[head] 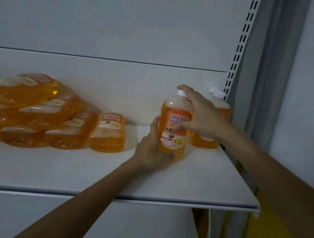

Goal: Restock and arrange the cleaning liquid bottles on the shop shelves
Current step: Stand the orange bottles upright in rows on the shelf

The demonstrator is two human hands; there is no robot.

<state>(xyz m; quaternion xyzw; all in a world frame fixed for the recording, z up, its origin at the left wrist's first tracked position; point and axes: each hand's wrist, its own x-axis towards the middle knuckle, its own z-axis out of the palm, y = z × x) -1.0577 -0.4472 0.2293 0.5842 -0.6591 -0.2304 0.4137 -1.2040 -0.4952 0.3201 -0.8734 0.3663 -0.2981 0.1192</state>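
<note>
An upright orange cleaning liquid bottle (172, 127) with a white cap (182, 93) is held between both hands towards the right end of the white shelf (185, 178). Whether its base rests on the shelf cannot be told. The left hand (151, 148) grips the lower body from the bottle's 8 o'clock side, with the thumb on its left edge and the fingers curled under its front. The right hand (200, 115) comes in from 3 o'clock, its fingers spread and bent over the shoulder and cap and its thumb across the label. Just behind that hand, at the bottle's 2 o'clock, two more capped bottles (204, 143) stand against the slotted upright (241, 40). Well apart at 9 o'clock, a pile of orange bottles (39, 112) lies on its side.
</note>
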